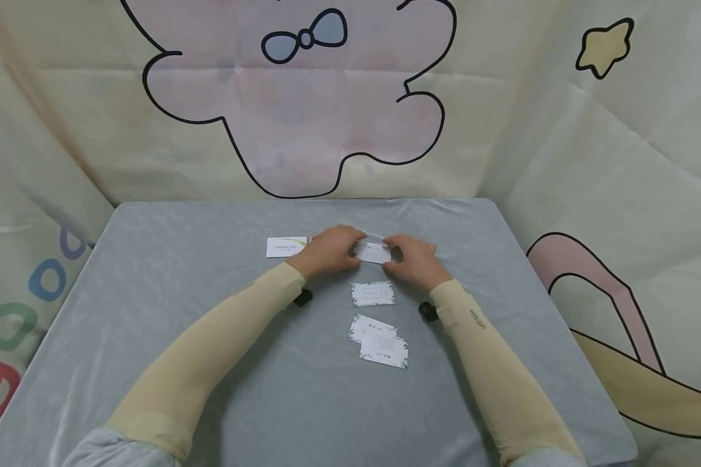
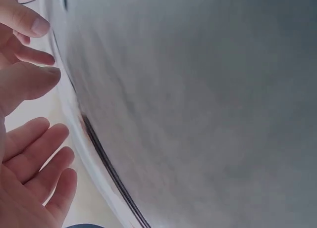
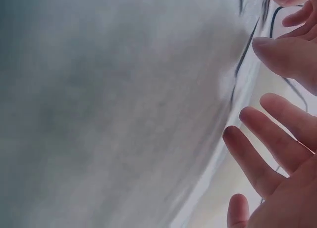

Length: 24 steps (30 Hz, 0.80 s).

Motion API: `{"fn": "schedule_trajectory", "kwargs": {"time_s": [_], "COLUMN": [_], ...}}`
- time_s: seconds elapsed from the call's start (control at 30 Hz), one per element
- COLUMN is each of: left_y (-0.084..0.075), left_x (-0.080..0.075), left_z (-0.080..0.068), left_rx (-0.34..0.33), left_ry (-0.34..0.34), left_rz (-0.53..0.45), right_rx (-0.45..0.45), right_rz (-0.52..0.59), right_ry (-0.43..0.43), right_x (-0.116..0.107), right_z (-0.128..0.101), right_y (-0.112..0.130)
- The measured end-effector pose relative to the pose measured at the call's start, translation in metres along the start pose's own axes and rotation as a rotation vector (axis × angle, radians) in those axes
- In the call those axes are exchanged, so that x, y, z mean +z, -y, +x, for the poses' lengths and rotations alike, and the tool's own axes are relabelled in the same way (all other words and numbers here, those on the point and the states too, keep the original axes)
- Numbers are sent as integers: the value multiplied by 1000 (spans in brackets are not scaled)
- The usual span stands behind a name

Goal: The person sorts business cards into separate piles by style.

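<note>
A small white card (image 1: pixel 372 252) is held just above the grey table (image 1: pixel 181 272), near its far middle. My left hand (image 1: pixel 332 250) pinches the card's left end and my right hand (image 1: pixel 415 258) pinches its right end. In the left wrist view only blurred fingers (image 2: pixel 34 159) show against the grey cloth, and the card is not clear there. The right wrist view shows the same: fingers (image 3: pixel 270 156) at the right edge with blurred cloth behind them.
A patterned card (image 1: pixel 373 294) lies just nearer than the hands. Two overlapping cards (image 1: pixel 384 351) lie closer to me. Another white card (image 1: pixel 286 246) sits left of the left hand, with something red at its far corner. Printed fabric walls surround the table.
</note>
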<state>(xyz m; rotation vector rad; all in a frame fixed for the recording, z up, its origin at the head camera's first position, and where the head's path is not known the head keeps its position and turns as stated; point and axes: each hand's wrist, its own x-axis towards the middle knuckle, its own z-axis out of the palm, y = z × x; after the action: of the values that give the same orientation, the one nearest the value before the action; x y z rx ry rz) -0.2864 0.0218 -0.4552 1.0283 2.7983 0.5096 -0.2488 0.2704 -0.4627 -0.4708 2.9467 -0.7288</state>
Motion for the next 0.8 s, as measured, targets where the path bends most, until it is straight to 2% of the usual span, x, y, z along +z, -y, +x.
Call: {"fn": "schedule_trajectory", "kwargs": {"time_s": [0.13, 0.27, 0.43, 0.6, 0.8], "left_y": [-7, -19, -39, -50, -56], "left_x": [3, 7, 8, 10, 13], "left_z": [-15, -35, -54, -61, -65], "left_rx": [34, 48, 86, 79, 43], "left_ry": [-8, 42, 75, 66, 69], "left_rz": [-23, -48, -20, 36, 24], "right_rx": [-33, -59, -96, -139, -128], "right_rz": [-6, -23, 7, 11, 12], "right_ry": [-7, 12, 19, 4, 8], "right_x": [-1, 1, 5, 10, 14], "right_z": [-17, -39, -65, -76, -81], "right_y": [7, 13, 20, 22, 23]}}
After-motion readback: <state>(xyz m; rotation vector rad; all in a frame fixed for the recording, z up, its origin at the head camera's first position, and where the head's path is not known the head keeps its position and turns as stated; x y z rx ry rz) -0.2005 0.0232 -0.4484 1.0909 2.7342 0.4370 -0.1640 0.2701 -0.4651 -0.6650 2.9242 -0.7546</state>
